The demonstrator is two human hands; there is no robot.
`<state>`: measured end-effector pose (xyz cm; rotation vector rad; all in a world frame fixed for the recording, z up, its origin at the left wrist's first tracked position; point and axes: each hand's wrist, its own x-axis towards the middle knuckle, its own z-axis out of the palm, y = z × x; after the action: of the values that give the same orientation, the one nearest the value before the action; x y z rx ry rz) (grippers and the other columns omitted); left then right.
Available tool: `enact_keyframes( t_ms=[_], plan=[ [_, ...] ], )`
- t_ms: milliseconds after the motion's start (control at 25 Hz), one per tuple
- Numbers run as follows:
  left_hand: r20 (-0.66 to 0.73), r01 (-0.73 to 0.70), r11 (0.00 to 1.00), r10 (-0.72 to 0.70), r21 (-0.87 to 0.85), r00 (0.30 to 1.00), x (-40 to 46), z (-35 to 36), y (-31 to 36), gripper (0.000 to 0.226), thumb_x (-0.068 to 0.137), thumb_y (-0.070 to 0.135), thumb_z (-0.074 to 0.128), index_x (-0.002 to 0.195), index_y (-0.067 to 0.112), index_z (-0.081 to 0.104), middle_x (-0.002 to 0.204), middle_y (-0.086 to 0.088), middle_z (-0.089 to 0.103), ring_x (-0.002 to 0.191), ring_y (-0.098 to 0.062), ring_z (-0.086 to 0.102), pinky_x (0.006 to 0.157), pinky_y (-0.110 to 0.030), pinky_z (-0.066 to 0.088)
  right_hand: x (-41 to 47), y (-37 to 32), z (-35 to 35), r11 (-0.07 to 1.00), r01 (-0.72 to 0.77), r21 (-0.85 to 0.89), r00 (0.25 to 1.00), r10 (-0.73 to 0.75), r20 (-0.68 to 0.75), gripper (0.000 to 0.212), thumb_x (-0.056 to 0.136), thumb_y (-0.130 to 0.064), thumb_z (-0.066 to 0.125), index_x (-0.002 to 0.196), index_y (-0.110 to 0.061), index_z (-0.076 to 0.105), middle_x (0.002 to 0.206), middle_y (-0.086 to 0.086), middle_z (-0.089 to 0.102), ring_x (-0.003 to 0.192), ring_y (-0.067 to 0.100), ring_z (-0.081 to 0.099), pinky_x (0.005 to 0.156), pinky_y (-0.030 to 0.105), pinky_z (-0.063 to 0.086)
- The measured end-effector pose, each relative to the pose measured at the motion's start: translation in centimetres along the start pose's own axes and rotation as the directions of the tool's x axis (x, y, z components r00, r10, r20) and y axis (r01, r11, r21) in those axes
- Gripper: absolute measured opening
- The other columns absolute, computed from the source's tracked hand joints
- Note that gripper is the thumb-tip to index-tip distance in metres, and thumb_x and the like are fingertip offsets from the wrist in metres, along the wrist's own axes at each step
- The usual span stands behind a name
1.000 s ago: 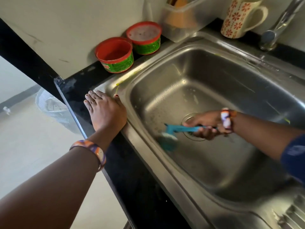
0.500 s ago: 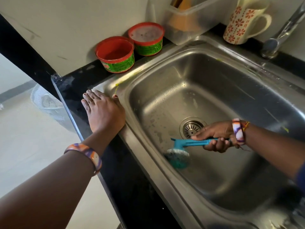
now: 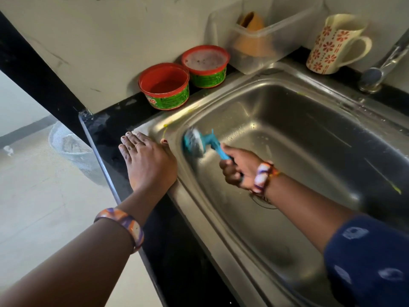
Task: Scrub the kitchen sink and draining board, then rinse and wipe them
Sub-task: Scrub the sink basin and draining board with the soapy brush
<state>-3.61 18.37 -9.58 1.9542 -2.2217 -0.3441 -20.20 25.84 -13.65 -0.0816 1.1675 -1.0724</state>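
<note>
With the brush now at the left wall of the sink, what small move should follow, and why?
Probably sweep the brush, gripped by the right hand, up to the yellow smear on the sink rim, because the smear sits just above the brush head. The left hand rests flat nearby.

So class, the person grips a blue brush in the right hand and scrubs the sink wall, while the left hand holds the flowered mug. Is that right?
Not quite. In the head view the left hand lies flat on the counter at the sink edge; the flowered mug stands untouched by the tap. The right hand does grip the blue brush against the sink wall.
</note>
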Motion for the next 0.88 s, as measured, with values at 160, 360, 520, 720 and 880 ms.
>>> enact_keyframes(
  t_ms=[160, 360, 520, 720, 880],
  plan=[
    [0.01, -0.012, 1.0, 0.012, -0.007, 1.0, -0.1, -0.2, -0.1, 0.064, 0.1, 0.032, 0.023, 0.147, -0.007, 0.003, 0.155, -0.025, 0.0, 0.145, -0.031, -0.006, 0.12, -0.038, -0.005, 2.4, 1.5, 2.2, 1.0, -0.013, 0.0, 0.974, 0.013, -0.224, 0.033, 0.099, -0.028, 0.036, 0.068, -0.017, 0.037, 0.027, -0.005, 0.03, 0.018, 0.004, 0.023, 0.03, 0.002, 0.02],
    [0.025, -0.009, 1.0, 0.01, -0.011, 1.0, 0.1, 0.0, -0.2, 0.065, 0.1, 0.033, 0.022, 0.146, -0.007, 0.001, 0.155, -0.025, -0.002, 0.145, -0.031, -0.007, 0.119, -0.038, -0.006, 1.4, 0.9, 1.3, 0.999, 0.011, 0.03, 0.985, -0.005, -0.171, 0.032, 0.1, -0.035, 0.037, 0.072, -0.019, 0.035, 0.031, -0.007, 0.032, 0.02, 0.002, 0.023, 0.028, 0.004, 0.018],
    [0.019, -0.013, 1.0, 0.014, -0.006, 1.0, 0.0, -0.1, -0.2, 0.066, 0.1, 0.033, 0.023, 0.146, -0.008, 0.002, 0.155, -0.025, -0.001, 0.145, -0.032, -0.006, 0.119, -0.038, -0.006, -2.6, 2.6, -3.4, 0.839, -0.376, -0.394, 0.926, 0.35, -0.139, 0.051, 0.101, -0.039, 0.03, 0.059, -0.014, 0.046, 0.03, -0.006, 0.03, 0.019, 0.004, 0.024, 0.025, 0.007, 0.017],
    [0.018, -0.016, 1.0, 0.016, 0.001, 1.0, 0.3, 0.1, -0.3, 0.066, 0.1, 0.034, 0.022, 0.147, -0.008, 0.002, 0.155, -0.025, -0.001, 0.145, -0.032, -0.007, 0.118, -0.038, -0.006, -9.0, 1.2, -7.0, 0.377, -0.599, -0.707, 0.76, 0.547, -0.351, 0.026, 0.101, -0.025, 0.035, 0.085, -0.008, 0.047, 0.031, -0.004, 0.043, 0.019, 0.003, 0.034, 0.024, 0.012, 0.025],
    [0.02, -0.017, 1.0, 0.017, -0.002, 1.0, 0.2, -0.1, -0.2, 0.065, 0.1, 0.033, 0.022, 0.147, -0.008, 0.003, 0.155, -0.024, 0.001, 0.146, -0.031, -0.005, 0.119, -0.038, -0.005, -2.1, -1.1, -2.2, 0.867, -0.23, -0.443, 0.962, 0.272, 0.034, 0.032, 0.1, -0.038, 0.031, 0.082, -0.017, 0.046, 0.035, -0.008, 0.033, 0.022, 0.0, 0.024, 0.024, 0.007, 0.017]
  ],
)
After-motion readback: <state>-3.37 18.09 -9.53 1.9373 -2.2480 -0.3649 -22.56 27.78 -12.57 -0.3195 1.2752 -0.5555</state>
